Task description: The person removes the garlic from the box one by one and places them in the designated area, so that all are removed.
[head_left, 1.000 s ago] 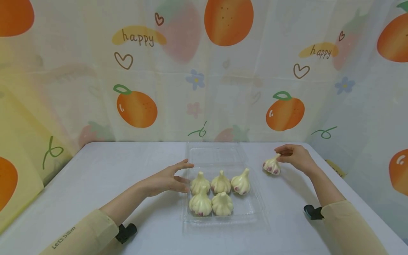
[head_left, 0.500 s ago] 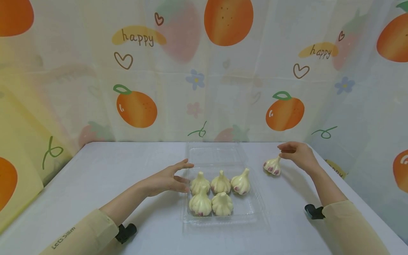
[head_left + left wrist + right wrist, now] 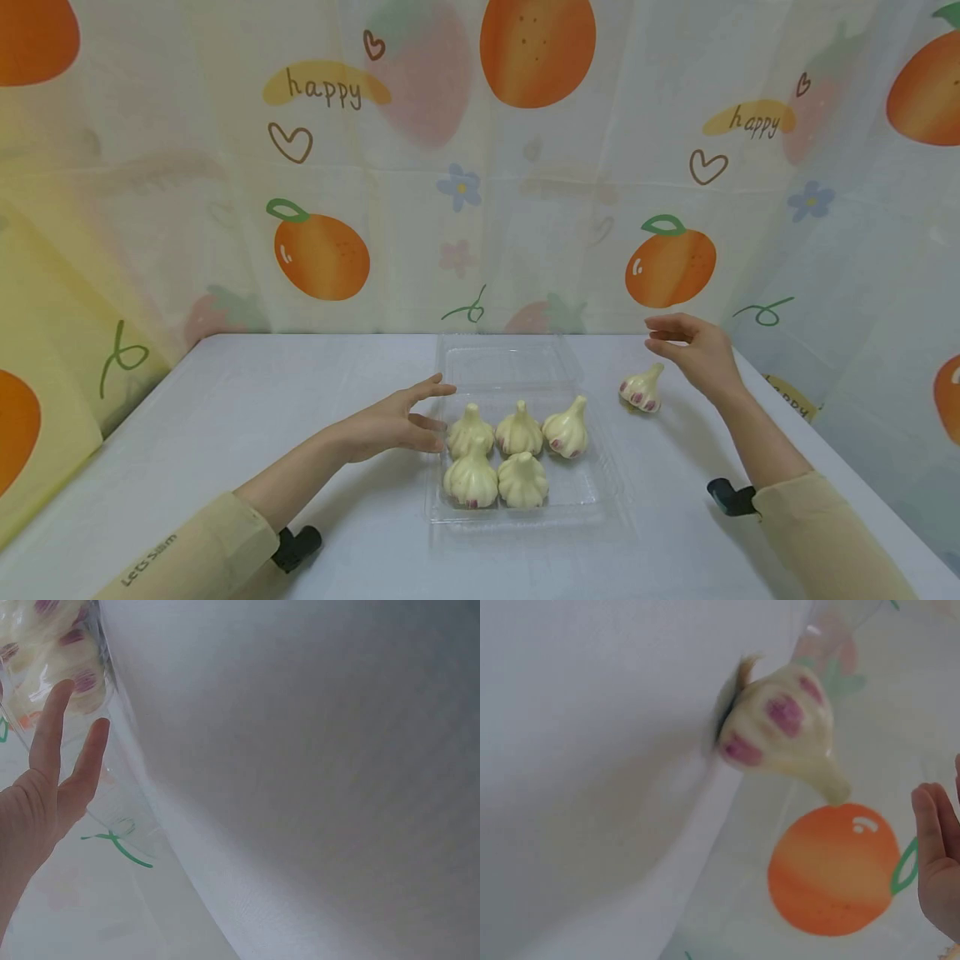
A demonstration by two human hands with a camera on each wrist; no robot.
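Several pale garlic bulbs (image 3: 523, 481) sit in a clear plastic clamshell box (image 3: 592, 500) in the middle of the table, its lid folded back. My left hand (image 3: 393, 421) touches the box's left side with spread fingers; the left wrist view shows two of its fingers (image 3: 46, 735) against the clear wall. Right of the box, a single garlic bulb (image 3: 641, 390) with purple patches rests on the table, stem up and leaning right. My right hand (image 3: 693, 350) hovers just above that stem, holding nothing. In the right wrist view a gap separates the bulb (image 3: 784, 724) from the fingers (image 3: 930, 825).
The white table (image 3: 300, 367) reaches back to a hanging cloth (image 3: 405, 183) printed with oranges and hearts. The box's open lid (image 3: 498, 362) lies flat behind its base. Black wrist cameras (image 3: 296, 548) stick out beside both sleeves.
My right hand has let go of the single garlic bulb's stem and risen above it. That bulb now stands by itself, shifted very little. The left hand and the box have stayed put.
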